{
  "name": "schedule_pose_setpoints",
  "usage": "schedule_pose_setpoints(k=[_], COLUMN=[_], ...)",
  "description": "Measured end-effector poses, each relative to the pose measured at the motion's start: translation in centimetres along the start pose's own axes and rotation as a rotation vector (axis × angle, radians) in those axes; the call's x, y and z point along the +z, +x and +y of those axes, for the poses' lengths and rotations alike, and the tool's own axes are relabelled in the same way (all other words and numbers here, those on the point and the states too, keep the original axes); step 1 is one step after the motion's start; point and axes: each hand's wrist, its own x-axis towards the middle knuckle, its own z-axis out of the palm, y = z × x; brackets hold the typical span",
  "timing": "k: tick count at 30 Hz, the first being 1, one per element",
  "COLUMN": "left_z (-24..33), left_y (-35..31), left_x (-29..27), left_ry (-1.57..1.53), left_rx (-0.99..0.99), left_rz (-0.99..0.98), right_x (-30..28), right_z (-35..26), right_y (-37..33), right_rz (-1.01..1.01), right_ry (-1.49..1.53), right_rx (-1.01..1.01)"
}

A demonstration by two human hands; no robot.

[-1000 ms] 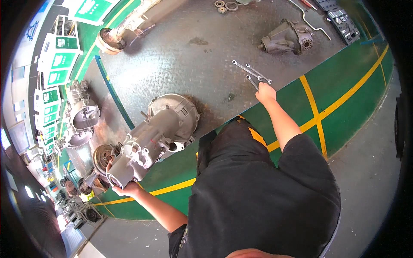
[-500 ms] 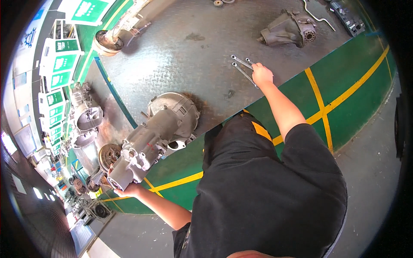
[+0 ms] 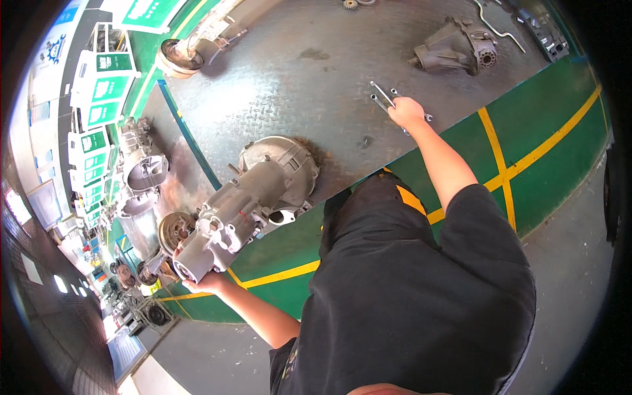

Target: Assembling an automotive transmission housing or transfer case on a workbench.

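Observation:
A grey metal gearbox lies along the near left edge of the metal-topped table, its wide bell-shaped end on the table and its narrow end jutting past the edge. My left hand cups that narrow end from below, fingers partly hidden behind the housing. Out to the right, my right hand is closed around a silver wrench, whose far end sticks out past the fingers. Two more wrenches lie on the table beside it: one wrench to the left, another mostly covered by the hand.
A grey differential-like housing and a bent metal rod sit at the far right of the table. A rusty drum-ended axle part stands far left. More gearbox castings lie beyond the blue edge strip.
My right hand has closed on one wrench and tilted it away from its earlier place beside the others. My left hand stays under the gearbox end. The whole view has shifted slightly.

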Motion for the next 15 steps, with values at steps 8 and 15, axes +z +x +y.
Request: schedule_pose_setpoints(k=[8,15], left_z=[-0.5,-1.5], left_y=[-0.1,-0.1], left_x=[0.0,-0.4], left_ry=[0.051,0.013], left_rx=[0.057,0.085], left_rz=[0.037,0.073], right_x=[-1.2,-9.5], right_z=[-3.7,-13.4], right_y=[-6.5,-15.4], right_rz=[-0.208,-0.327], right_ry=[1.019,1.209], right_rx=[-0.077,-0.334])
